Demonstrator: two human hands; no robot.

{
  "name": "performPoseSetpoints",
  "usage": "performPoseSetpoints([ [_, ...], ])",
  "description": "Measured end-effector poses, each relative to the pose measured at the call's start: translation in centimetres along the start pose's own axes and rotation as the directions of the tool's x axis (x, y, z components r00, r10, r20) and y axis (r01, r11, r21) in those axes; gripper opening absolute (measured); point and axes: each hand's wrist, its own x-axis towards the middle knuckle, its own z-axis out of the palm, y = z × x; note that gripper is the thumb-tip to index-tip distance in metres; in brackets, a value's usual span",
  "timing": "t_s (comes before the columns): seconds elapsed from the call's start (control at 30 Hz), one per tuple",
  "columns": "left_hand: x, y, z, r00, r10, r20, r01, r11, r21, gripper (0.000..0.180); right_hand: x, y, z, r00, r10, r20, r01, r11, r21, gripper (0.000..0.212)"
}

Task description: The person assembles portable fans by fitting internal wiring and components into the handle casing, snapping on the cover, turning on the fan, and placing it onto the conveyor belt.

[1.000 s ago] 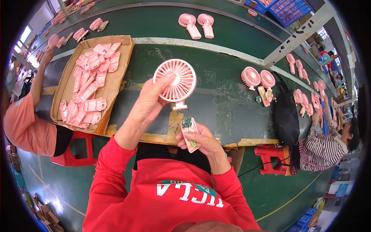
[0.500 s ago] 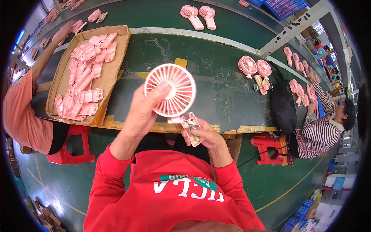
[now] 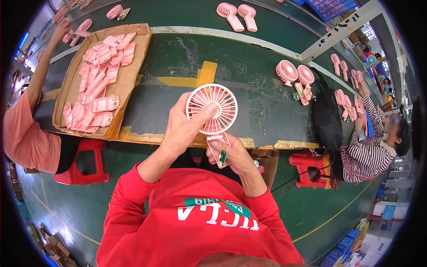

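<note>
A pink handheld fan [image 3: 224, 100] is in front of me at the table's near edge, its round grille facing up. My left hand [image 3: 181, 127] is closed around the grille, thumb pressed across its middle. Below the grille, the open handle part [image 3: 216, 145] shows a small green circuit board [image 3: 223, 157] near its lower end. My right hand [image 3: 240, 159] is closed on this handle from the right, with some fingertips hidden behind it. A shallow cardboard tray [image 3: 135, 73] full of loose pink handle shells [image 3: 105, 104] lies to my left on the green table [image 3: 253, 107].
Two fans with open handles [image 3: 286, 71] lie at the right beside a black bag [image 3: 326, 118]. Two more fans [image 3: 235, 17] rest on the belt [image 3: 187, 15] beyond. Co-workers sit at left [image 3: 26, 133] and right [image 3: 371, 153]; a metal post [image 3: 340, 31] rises at the far right.
Both hands have brought fan head and handle together; the head moved right and nearer me, and the handle now lines up below it. The left co-worker's arm has shifted over the belt.
</note>
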Motion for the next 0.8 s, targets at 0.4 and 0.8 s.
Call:
performPoseSetpoints([
  [0.4, 0.5, -2.6, 0.0, 0.990, -0.142, -0.003, 0.141, 0.988, -0.067, 0.047, 0.1, 0.6, 1.0, 0.985, -0.161, -0.056, 0.159, 0.987, -0.031, 0.023],
  [0.8, -1.0, -2.7, -0.7, 0.876, 0.387, 0.289, -0.482, 0.656, 0.581, 0.035, 3.4, 1.4, -1.7, 0.954, -0.138, -0.265, 0.096, 0.982, -0.163, 0.026],
])
